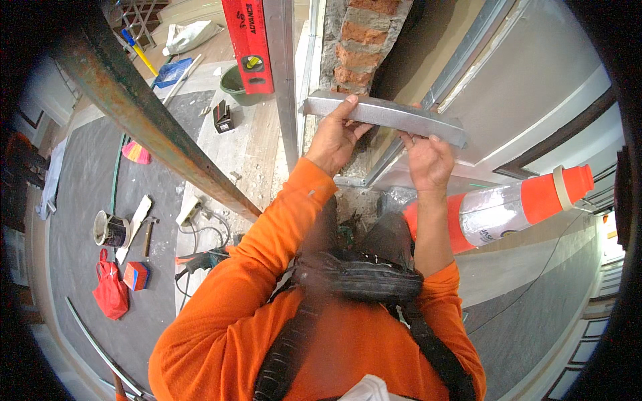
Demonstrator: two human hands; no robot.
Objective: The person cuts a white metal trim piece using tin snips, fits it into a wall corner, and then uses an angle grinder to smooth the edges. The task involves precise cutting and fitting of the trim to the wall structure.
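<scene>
Crosswise, grey metal strip, left hand and right hand clamped on it; brickwork beyond

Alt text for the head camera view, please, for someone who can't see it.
A person's left hand and right hand hold a silver metal strip near exposed brick. A red level is above and left of the strip, a traffic cone is at right, and a hammer lies at left.
</scene>
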